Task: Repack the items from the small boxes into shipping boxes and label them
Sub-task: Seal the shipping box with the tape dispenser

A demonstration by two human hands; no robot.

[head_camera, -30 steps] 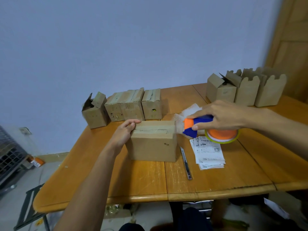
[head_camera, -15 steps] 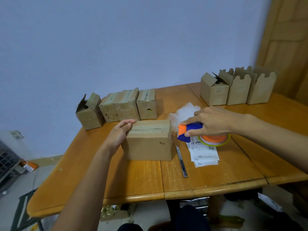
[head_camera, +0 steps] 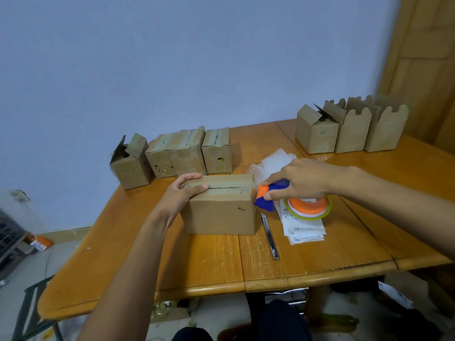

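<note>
Plain pale blue-grey wall (head_camera: 197, 57) behind. Wooden panelled door (head_camera: 423, 57) at right. Orange-brown wooden table (head_camera: 197, 267), top scratched, rounded left corner. Grey floor (head_camera: 29, 267) below. Dark wire rack (head_camera: 9, 237) at left edge. Dark metal frame (head_camera: 29, 306) beside table's left corner.

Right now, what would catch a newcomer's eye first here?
The orange and blue tape dispenser, gripped by the right hand at the right end of the central cardboard box, which the left hand holds. Next, the left row of boxes and the right row of boxes along the back.
</note>
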